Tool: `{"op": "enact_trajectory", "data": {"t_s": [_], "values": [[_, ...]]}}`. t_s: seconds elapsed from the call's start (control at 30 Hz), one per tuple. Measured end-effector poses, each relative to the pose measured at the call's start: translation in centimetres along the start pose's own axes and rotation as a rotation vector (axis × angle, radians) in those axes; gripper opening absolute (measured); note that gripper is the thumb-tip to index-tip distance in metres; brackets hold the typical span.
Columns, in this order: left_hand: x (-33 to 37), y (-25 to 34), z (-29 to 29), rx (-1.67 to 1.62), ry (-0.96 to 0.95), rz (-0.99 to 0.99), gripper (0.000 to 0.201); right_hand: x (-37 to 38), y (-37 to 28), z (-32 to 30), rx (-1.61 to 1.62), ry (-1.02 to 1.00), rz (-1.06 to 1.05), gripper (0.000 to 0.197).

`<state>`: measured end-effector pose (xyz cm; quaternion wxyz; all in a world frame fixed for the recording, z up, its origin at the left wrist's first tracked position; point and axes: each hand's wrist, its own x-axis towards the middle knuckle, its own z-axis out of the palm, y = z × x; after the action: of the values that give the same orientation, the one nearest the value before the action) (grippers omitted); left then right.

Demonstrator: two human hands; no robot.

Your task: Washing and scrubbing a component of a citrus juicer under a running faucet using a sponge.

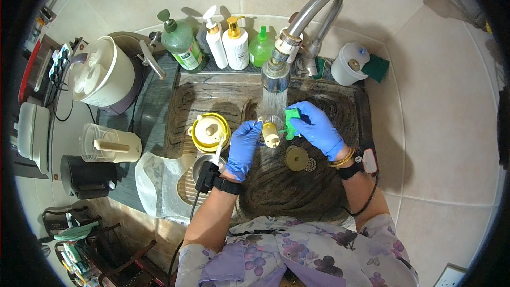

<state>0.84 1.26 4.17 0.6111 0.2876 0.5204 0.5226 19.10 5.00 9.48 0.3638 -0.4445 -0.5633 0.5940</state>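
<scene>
My left hand (243, 146), in a blue glove, is closed on a small cream cylindrical part with a clear rim (271, 135), tilted toward me under the running water. My right hand (321, 130), gloved too, pinches a bright green sponge (291, 123) close beside the part. Directly above is the tap's wide spout (274, 79), with water streaming down between both hands. On the dark sink floor (297, 196) below lie a round yellowish disc (296, 158) and a small perforated disc (309, 165).
Left of my left hand sit a yellow bowl with a cream knobbed lid (210, 129) and a metal bowl (201, 169). Several pump bottles (236, 49) line the back edge. A clear jug (110, 144) stands at left; a white container (348, 66) and dark green scouring pad (376, 68) stand right.
</scene>
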Motion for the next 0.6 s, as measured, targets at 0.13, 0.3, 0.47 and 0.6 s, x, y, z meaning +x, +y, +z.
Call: {"op": "enact_trajectory", "data": {"t_s": [0.13,0.3,0.47,0.6], "values": [[-0.1,0.2,0.3,0.001,-0.009,-0.006,0.013,0.6,-0.6,2.1,-0.391,0.033,-0.181,0.015],[-0.4,0.8,-0.1,0.28,-0.11,0.052,0.012,1.7,1.5,2.3,-0.608,-0.057,-0.451,0.012],[-0.7,0.7,0.0,0.219,-0.11,0.078,0.012,1.2,1.1,2.0,-0.803,-0.116,-0.48,0.014],[-1.0,-0.4,0.3,0.156,-0.059,0.031,0.013,0.4,1.3,1.4,-0.875,-0.141,-0.436,0.015]]}}
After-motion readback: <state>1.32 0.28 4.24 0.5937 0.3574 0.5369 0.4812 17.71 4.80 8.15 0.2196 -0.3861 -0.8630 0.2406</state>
